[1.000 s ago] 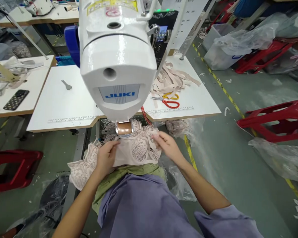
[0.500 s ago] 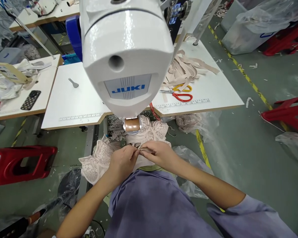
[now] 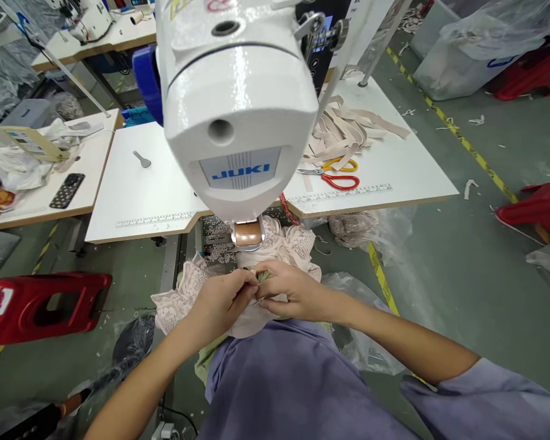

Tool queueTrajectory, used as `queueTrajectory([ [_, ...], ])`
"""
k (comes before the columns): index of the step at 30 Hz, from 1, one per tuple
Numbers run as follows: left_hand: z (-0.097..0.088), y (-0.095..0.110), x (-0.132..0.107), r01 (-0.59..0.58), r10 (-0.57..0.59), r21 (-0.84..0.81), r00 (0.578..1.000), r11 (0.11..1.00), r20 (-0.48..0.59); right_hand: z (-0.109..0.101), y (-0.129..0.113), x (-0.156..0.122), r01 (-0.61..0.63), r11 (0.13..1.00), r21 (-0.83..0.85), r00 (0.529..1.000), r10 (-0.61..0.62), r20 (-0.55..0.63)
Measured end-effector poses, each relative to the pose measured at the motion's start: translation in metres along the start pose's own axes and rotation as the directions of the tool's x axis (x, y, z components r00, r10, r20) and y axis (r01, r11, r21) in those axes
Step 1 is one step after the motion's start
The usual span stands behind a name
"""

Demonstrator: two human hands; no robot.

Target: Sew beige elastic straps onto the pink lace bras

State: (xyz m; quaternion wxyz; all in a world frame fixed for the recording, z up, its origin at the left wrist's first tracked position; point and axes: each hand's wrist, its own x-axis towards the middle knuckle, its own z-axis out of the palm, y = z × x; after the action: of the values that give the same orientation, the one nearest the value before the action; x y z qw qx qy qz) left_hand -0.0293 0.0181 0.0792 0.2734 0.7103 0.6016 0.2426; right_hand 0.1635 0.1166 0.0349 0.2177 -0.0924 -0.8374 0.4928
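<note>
My left hand (image 3: pixel 222 300) and my right hand (image 3: pixel 291 291) meet just below the head of a white JUKI sewing machine (image 3: pixel 238 116). Both are closed in a pinch on the edge of a pale pink lace garment (image 3: pixel 178 299) that lies in my lap and under the machine's copper-coloured foot part (image 3: pixel 248 234). The fingertips of both hands touch each other over the fabric. More of the lace bunches behind my hands near the needle area, and part of it hangs to the left of my left wrist.
The white table (image 3: pixel 132 195) holds red and yellow scissors (image 3: pixel 337 177), a heap of beige strips (image 3: pixel 348 125) and a grey tool (image 3: pixel 142 159). A phone (image 3: pixel 67 190) lies on the left table. Red stools stand left (image 3: pixel 36 305) and right (image 3: pixel 538 208). Plastic bags lie on the floor.
My hands came together from being spread apart on the lace; they now pinch the fabric at one spot, slightly lower and nearer my body. The view shifted a little.
</note>
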Motion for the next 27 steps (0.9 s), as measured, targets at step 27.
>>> queueTrajectory([
  [27, 0.027, 0.001, 0.014, 0.275, -0.404, -0.76, 0.914, 0.588, 0.018, 0.024, -0.008, 0.009, -0.023, 0.999, -0.03, 0.938, 0.011, -0.347],
])
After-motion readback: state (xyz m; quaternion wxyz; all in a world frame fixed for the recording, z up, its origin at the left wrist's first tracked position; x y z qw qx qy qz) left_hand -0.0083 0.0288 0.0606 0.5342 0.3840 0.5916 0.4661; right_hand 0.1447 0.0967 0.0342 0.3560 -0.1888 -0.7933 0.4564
